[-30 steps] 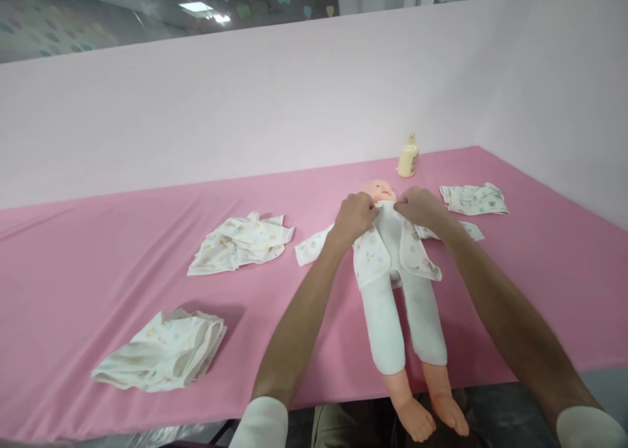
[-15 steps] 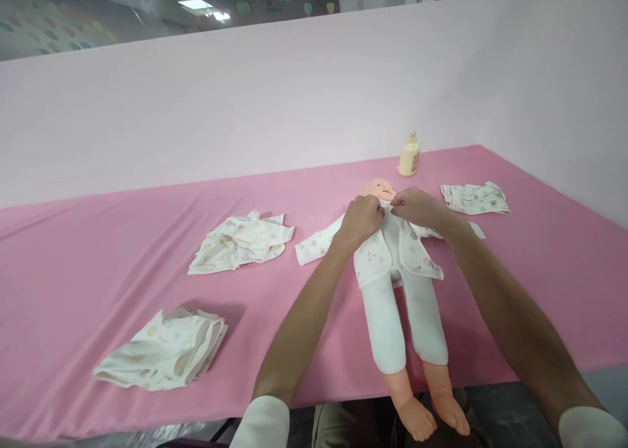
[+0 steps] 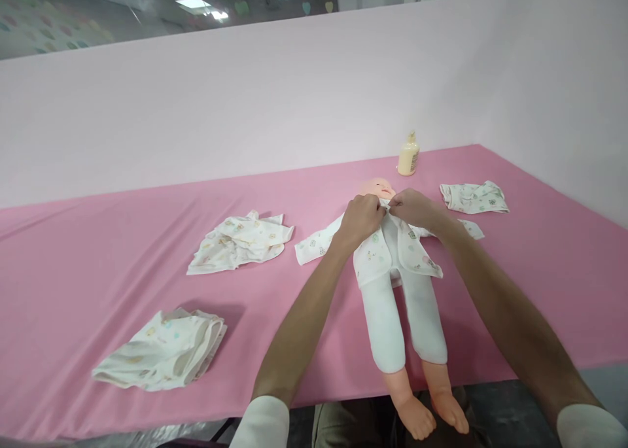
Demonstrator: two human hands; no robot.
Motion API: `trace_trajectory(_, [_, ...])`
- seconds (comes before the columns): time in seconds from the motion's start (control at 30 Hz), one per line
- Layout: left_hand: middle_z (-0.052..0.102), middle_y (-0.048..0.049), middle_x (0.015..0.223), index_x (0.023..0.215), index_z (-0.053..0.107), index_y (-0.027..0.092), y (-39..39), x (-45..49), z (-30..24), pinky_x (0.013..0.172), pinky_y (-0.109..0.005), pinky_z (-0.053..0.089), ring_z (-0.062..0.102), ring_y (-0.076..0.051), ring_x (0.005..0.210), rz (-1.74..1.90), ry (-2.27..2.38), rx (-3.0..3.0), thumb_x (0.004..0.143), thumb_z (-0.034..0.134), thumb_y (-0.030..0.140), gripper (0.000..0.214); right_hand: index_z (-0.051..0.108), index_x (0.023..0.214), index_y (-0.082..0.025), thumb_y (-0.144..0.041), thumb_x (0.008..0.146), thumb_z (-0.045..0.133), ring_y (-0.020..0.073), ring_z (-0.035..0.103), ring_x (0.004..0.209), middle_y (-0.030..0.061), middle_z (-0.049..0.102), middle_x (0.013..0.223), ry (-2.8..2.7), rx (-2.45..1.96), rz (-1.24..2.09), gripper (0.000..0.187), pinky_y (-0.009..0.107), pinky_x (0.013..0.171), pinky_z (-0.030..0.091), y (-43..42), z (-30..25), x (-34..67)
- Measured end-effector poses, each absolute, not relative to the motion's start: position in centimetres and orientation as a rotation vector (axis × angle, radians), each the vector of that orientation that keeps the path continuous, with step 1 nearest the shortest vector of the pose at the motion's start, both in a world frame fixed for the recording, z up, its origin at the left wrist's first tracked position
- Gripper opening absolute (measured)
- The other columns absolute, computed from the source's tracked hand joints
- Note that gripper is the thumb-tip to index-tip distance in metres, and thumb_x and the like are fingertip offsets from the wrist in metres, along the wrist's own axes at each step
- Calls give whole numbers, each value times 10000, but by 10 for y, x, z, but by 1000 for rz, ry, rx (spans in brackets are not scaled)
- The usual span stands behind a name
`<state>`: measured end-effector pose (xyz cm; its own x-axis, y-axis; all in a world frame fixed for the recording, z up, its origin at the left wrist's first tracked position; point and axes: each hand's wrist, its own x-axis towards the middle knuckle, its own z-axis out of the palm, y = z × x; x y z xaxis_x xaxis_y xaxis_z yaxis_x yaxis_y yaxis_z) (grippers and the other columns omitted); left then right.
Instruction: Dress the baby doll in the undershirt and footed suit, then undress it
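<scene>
A baby doll (image 3: 403,320) lies on its back, feet over the table's near edge. It wears a white printed baby jacket (image 3: 373,258), its sleeves spread wide and its front parted below the chest. At the neckline my left hand (image 3: 362,220) pinches the jacket's left-hand front edge. Close beside it, my right hand (image 3: 413,208) pinches the other front edge, also at the collar. The fingertips nearly meet, and whatever small fastening lies between them is too small to make out. Part of the doll's head shows just beyond my hands.
A pink-covered table (image 3: 122,239) runs along a pale wall. A pump bottle (image 3: 408,155) stands behind the doll. Folded printed cloth (image 3: 475,197) lies at the right; a crumpled baby garment (image 3: 243,241) and a folded cloth stack (image 3: 164,350) lie at the left.
My right hand has shifted very slightly left and down, bringing its fingertips closer to my left hand at the collar. The doll and the other things stay in place.
</scene>
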<state>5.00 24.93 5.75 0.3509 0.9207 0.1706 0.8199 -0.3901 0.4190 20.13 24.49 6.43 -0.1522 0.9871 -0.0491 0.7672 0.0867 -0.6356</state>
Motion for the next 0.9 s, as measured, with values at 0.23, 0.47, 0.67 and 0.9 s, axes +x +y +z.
trace_trajectory(0.23, [531, -43, 654, 581, 346, 192, 249, 50, 56, 622, -306, 268, 476, -165, 660, 569, 1523, 2371, 811, 443, 132, 257, 247, 528, -212, -93, 702, 511, 107, 215, 532, -46, 222, 576, -1967, -1704, 741, 338, 283, 506, 188, 250, 59, 203])
trace_trajectory(0.47, [603, -67, 762, 649, 470, 176, 251, 53, 51, 633, -294, 294, 491, -165, 690, 591, 1553, 2379, 852, 457, 183, 204, 250, 528, -212, -110, 725, 500, 97, 223, 507, -45, 250, 549, -1930, -1711, 788, 335, 280, 483, 194, 240, 68, 200])
trace_trajectory(0.67, [590, -70, 737, 634, 478, 177, 251, 55, 50, 658, -302, 322, 509, -177, 705, 584, 1587, 2376, 846, 432, 166, 217, 518, 534, -175, -84, 721, 506, 118, 479, 584, 6, 539, 589, -1860, -1592, 925, 208, 243, 547, 378, 248, 61, 205])
trace_trajectory(0.9, [387, -18, 531, 522, 264, 184, 255, 50, 50, 591, -304, 258, 372, -132, 564, 658, 1504, 2305, 752, 442, 79, 309, 619, 667, -161, -136, 777, 613, 131, 605, 682, 41, 664, 718, -1582, -1422, 1294, 113, 239, 660, 509, 256, 52, 211])
